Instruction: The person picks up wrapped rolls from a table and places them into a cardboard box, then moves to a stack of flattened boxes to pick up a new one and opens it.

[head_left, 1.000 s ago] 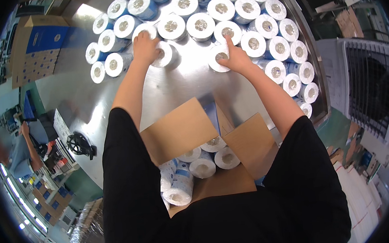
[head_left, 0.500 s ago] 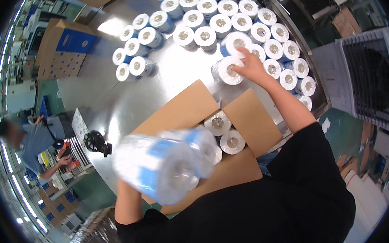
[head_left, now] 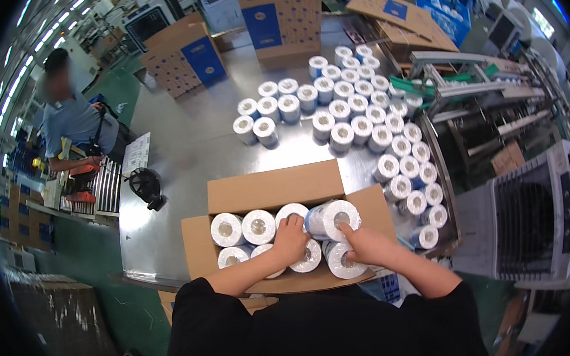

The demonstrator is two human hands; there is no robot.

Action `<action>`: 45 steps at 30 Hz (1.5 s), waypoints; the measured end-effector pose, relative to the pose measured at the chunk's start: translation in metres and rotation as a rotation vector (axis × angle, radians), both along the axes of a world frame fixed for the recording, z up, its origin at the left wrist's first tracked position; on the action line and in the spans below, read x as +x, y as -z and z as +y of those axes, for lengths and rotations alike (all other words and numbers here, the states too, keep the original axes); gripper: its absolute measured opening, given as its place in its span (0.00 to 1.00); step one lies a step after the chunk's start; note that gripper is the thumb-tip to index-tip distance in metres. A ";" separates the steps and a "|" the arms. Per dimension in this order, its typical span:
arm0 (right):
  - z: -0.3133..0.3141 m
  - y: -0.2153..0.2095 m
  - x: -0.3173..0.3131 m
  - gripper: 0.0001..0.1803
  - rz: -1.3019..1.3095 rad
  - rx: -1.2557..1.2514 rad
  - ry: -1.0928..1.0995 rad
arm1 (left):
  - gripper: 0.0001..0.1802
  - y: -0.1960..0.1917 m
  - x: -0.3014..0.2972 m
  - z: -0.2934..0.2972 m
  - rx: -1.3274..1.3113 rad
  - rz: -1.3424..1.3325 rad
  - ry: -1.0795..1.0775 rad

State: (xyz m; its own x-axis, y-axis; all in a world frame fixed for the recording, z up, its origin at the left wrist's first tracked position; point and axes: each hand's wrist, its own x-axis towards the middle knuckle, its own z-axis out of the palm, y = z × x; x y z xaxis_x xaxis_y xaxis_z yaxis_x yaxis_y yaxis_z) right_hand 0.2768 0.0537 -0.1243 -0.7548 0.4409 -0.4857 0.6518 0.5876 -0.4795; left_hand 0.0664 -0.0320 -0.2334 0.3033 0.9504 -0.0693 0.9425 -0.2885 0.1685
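An open carton [head_left: 274, 187] with its flaps spread stands close against the person, holding two rows of plastic-wrapped white rolls, ends up; at its right end, the right hand [head_left: 372, 243] is closed on two of them, fingers at the core of the upper roll [head_left: 322, 220] and thumb by the core of the lower roll [head_left: 337, 265]; the upper roll leans, showing its blue side; at the carton's middle, the left hand [head_left: 292, 238] lies half curled over the middle roll [head_left: 292, 210], and whether it grips or merely rests I cannot tell.

This pair would probably seat best squared upright before being pressed down, neighbours steadied, fingers eased from the cores so the wrap does not tear.

The carton sits on a shiny metal table [head_left: 182, 178]; beyond it and to its right stand many loose rolls [head_left: 341, 134]; farther beyond is a printed box [head_left: 281, 23]; left of the carton lie a black wheel-shaped device [head_left: 145, 184] and, farther off, a co-worker [head_left: 73, 130] beside a roller conveyor [head_left: 109, 187], above green floor [head_left: 95, 257].
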 end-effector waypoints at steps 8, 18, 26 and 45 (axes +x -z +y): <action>-0.023 0.004 -0.002 0.30 -0.065 0.215 0.056 | 0.13 -0.005 -0.004 -0.009 -0.060 0.030 0.061; 0.017 0.086 -0.004 0.30 0.038 0.078 0.048 | 0.26 -0.041 -0.066 -0.019 -0.135 -0.490 0.054; 0.058 0.091 0.084 0.32 0.110 -0.126 0.634 | 0.37 -0.016 -0.202 -0.169 -0.047 -0.121 -1.287; -0.017 0.157 0.031 0.45 0.402 0.098 0.703 | 0.24 0.020 -0.081 0.029 0.677 -0.223 -0.215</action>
State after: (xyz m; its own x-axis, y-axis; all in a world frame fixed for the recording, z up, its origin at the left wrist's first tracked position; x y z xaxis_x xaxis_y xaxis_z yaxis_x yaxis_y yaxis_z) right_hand 0.3080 0.0367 -0.2814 -0.3940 0.9029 -0.1717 0.6730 0.1562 -0.7230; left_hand -0.0143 -0.0028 -0.2534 0.0436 0.8034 0.5938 0.9541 -0.2098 0.2139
